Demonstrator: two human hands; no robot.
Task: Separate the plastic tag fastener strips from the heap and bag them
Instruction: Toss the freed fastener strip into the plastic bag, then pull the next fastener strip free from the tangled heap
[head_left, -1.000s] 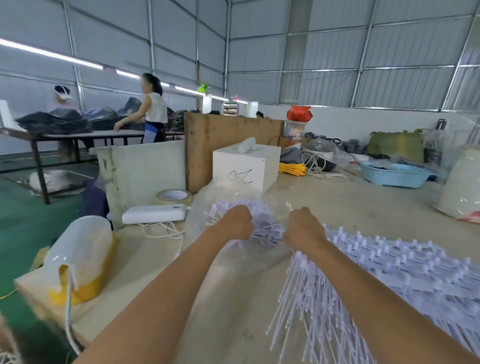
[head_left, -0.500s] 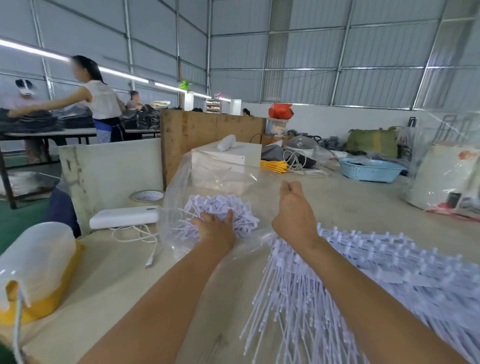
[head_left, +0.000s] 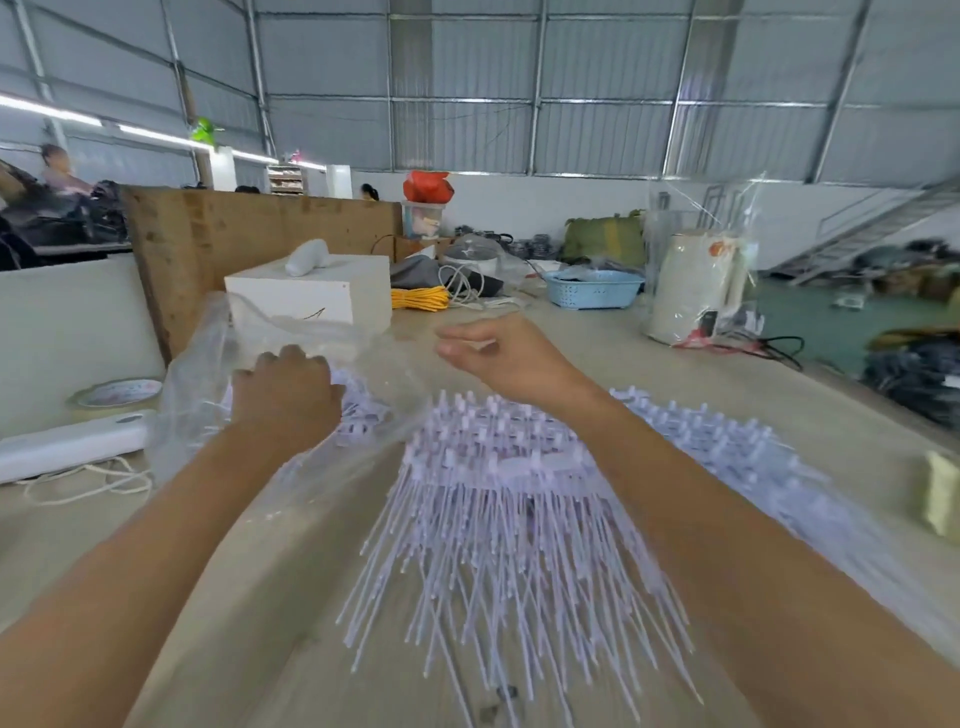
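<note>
A big heap of white plastic tag fastener strips (head_left: 519, 499) spreads over the beige table (head_left: 249, 561) in front of me and off to the right. Left of the heap lies a clear plastic bag (head_left: 202, 374) with a bundle of strips (head_left: 358, 415) inside it. My left hand (head_left: 283, 397) is down in the bag's mouth, fingers curled over that bundle. My right hand (head_left: 498, 358) is raised above the far edge of the heap. Its thumb and fingers pinch the bag's right rim, though the film is faint and blurred there.
A white box (head_left: 311, 299) and a wooden board (head_left: 249, 244) stand behind the bag. A tape roll (head_left: 119, 395) and a white corded device (head_left: 67, 447) lie at left. Farther back are a yellow cord (head_left: 418, 299), a blue basket (head_left: 592, 288) and a plastic-wrapped kettle (head_left: 691, 291).
My view has swung right. My left hand has pushed the bundle down into the bag. My right hand went from flat against the bag to raised at its right rim, fingers curled.
</note>
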